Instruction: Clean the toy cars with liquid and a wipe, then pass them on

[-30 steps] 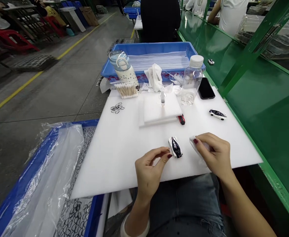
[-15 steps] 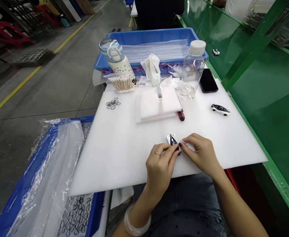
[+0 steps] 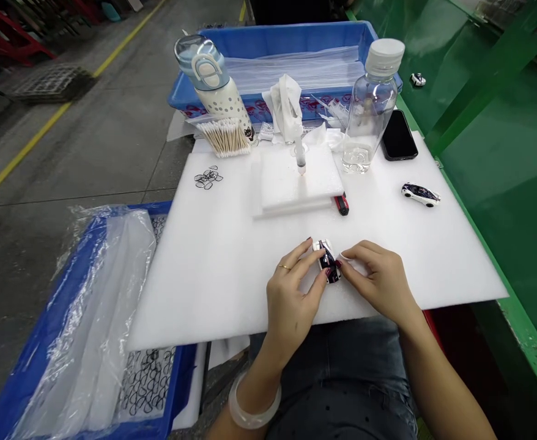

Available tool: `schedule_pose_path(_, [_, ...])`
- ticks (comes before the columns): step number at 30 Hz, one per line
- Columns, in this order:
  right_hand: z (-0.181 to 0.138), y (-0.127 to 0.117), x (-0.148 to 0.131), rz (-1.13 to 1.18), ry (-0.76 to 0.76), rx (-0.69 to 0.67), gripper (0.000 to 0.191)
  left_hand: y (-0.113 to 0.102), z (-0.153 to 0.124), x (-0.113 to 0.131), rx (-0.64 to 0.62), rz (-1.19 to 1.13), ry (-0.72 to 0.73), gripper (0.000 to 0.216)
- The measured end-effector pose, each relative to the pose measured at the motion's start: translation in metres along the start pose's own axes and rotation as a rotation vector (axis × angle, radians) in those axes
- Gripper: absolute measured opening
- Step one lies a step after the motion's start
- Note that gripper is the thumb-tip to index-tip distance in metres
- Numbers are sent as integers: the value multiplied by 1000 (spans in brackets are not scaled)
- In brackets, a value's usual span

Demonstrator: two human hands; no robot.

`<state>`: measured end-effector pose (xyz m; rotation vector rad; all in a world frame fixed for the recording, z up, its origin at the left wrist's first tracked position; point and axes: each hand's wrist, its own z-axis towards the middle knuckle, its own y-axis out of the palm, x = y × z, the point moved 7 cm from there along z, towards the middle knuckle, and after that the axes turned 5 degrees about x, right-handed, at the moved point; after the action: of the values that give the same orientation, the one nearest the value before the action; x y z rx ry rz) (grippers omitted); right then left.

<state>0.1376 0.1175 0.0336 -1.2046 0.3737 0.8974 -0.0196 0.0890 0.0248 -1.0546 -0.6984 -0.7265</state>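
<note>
A white and dark-blue toy car (image 3: 327, 258) rests on the white foam sheet (image 3: 204, 275) near its front edge. My left hand (image 3: 293, 290) is closed on the car, thumb at its near end and fingers along its left side. At the car's right side, my right hand (image 3: 378, 278) is closed in a pinch with its fingertips against the body. A bit of something white shows between those fingers, too small to name. Another white and dark toy car (image 3: 421, 194) sits to the right.
Behind the hands lies a foam block (image 3: 300, 186) with a syringe (image 3: 300, 160) on it and a red toy car (image 3: 342, 205) beside it. Cotton swabs (image 3: 226, 137), black rings (image 3: 208, 178), a tumbler (image 3: 218, 85), a clear bottle (image 3: 369, 110), a phone (image 3: 399, 135) and a blue tray (image 3: 268, 36) stand around.
My left fingers have spread and shifted along the toy car, so more of its top shows. The right hand remains pinched beside it. The view has tilted down slightly.
</note>
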Motion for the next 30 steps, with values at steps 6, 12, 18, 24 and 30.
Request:
schedule_pose_path(6, [1, 3, 1, -11, 23, -20, 9, 3, 0, 1, 2, -14, -21, 27])
schedule_pose_path(12, [1, 2, 0, -12, -1, -29, 11, -1, 8, -5, -61, 19, -39, 30])
schedule_pose_path(18, [-3, -21, 2, 114, 24, 233, 13, 13, 15, 0, -538, 12, 251, 61])
schedule_pose_path(24, [-17, -20, -10, -18, -161, 280, 12, 2, 16, -11, -226, 47, 199, 26])
schedule_pose_path(30, [-29, -5, -30, -243, -373, 173, 16, 0, 12, -10, -278, -13, 163, 30])
